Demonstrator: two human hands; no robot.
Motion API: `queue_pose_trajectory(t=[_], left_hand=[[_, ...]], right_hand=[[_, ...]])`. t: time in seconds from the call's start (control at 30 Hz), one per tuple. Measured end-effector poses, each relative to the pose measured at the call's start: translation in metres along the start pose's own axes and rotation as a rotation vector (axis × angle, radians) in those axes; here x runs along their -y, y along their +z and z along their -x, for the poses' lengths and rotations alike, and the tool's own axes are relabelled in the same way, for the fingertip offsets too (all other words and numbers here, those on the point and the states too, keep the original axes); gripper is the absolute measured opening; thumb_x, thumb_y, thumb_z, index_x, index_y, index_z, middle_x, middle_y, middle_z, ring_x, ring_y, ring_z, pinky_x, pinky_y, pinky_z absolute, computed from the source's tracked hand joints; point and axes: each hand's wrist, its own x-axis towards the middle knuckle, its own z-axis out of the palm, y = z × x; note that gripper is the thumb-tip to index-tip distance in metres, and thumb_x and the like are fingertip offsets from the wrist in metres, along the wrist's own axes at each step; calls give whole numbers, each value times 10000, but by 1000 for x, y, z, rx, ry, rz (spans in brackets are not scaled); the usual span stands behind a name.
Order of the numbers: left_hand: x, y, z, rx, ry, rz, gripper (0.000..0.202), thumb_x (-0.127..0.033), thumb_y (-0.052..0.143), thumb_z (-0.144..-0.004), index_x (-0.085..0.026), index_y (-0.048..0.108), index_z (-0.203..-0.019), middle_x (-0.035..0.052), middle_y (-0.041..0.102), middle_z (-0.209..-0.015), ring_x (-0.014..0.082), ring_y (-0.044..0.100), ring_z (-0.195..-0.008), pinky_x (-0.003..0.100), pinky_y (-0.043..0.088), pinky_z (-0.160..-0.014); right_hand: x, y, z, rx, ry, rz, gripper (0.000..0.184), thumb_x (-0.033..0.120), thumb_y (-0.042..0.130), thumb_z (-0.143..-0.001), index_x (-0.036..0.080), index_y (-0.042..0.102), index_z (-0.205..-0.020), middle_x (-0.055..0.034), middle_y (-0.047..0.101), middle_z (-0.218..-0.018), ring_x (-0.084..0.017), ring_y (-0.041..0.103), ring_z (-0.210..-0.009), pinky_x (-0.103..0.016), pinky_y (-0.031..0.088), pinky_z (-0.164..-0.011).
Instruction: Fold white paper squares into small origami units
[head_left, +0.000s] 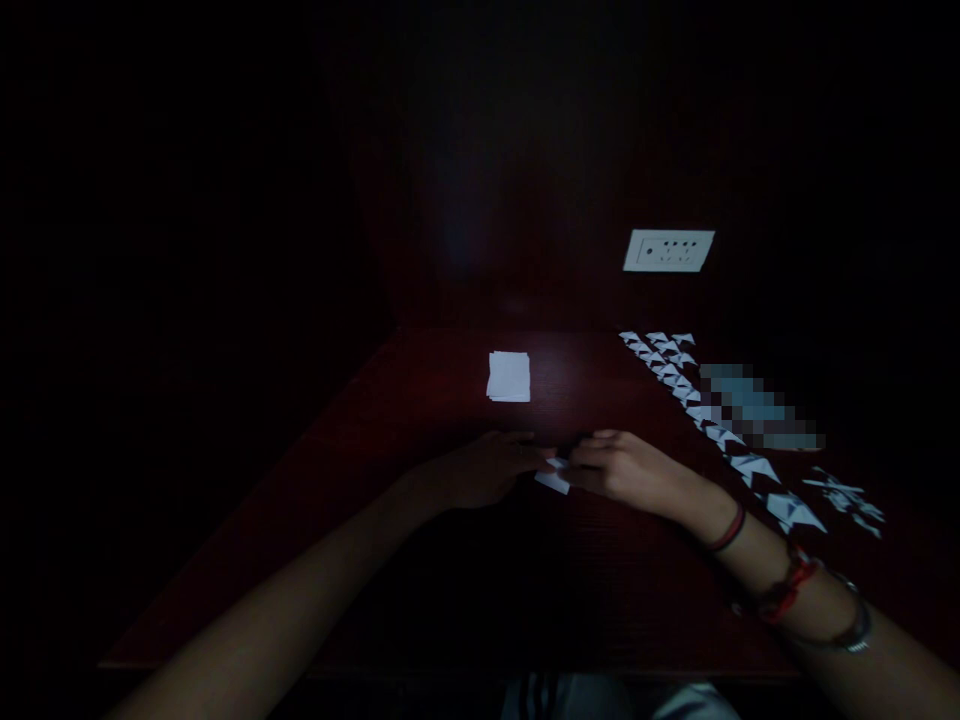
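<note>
Together we pinch a small paper piece point(553, 482) low over the table point(420, 400). It lies at three o'clock from our left hand point(487, 468) and nine o'clock from our right hand point(626, 470), equally near both, its long axis too dim to tell. A paper stack point(508, 377) sits at twelve o'clock.

pixelated patch point(761, 412) unreadable, paper point(553, 481) half hidden
</note>
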Motion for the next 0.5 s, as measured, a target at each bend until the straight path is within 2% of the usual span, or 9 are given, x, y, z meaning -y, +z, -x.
queue_pose_trajectory(t=[0.27,0.5], left_hand=[[0,-6,0,15,-4,57,594,47,342,-716,-275,375,-1214,-66,323,-1326,167,246,-1232,378,264,-980],[3,-5,-1,26,-4,86,598,44,360,-727,-298,365,-1218,-76,314,-1330,160,232,-1239,369,242,-994]], right_hand=[[3,6,0,-22,8,36,230,159,369,-867,169,587,-938,-46,582,-763,-141,512,-715,-276,346,-620],[3,12,0,-29,105,-139,208,226,387,-853,167,582,-890,-30,555,-746,-118,497,-655,-248,349,-640]])
